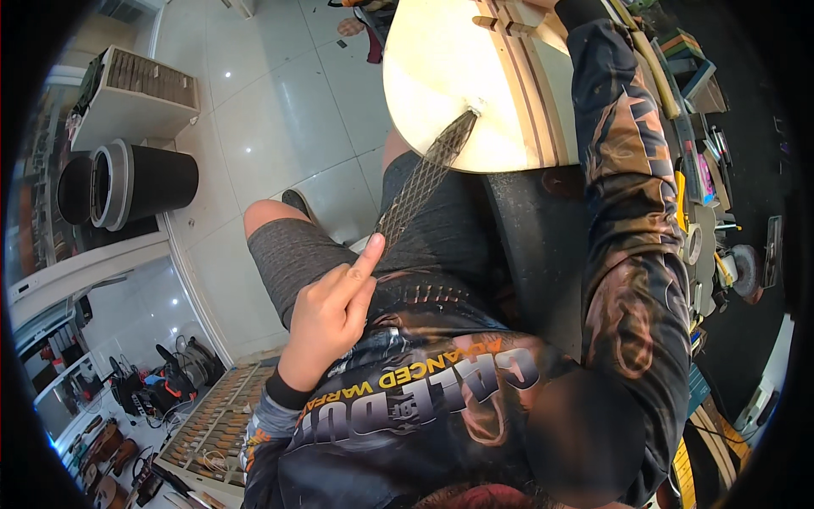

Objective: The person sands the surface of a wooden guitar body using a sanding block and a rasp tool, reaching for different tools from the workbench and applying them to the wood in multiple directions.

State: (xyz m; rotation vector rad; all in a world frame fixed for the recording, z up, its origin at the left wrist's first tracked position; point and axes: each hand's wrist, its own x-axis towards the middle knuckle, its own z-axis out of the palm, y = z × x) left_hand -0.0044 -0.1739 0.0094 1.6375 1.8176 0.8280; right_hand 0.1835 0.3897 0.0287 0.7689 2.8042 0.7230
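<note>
My left hand (pixel 331 314) is closed near my lap, its index finger stretched out along a long saw rasp (pixel 428 178) of crossed dark blades. The hand hides the rasp's near end. The far end meets the edge of a pale wooden instrument body (pixel 458 68), which has darker stripes along its right part. My right arm (pixel 623 161) reaches forward over the body's right side. Its black cuff (pixel 582 12) is at the upper edge, and I cannot see the right hand beyond it. A wooden piece (pixel 509 24) lies across the stripes near that cuff.
A dark support (pixel 543 246) stands under the body. To the right, a black bench (pixel 750 110) bears tools, tape and wood pieces. At the left are a black bin (pixel 161 180), a white cabinet (pixel 136 106) and a rack of many small wooden-looking pieces (pixel 216 416).
</note>
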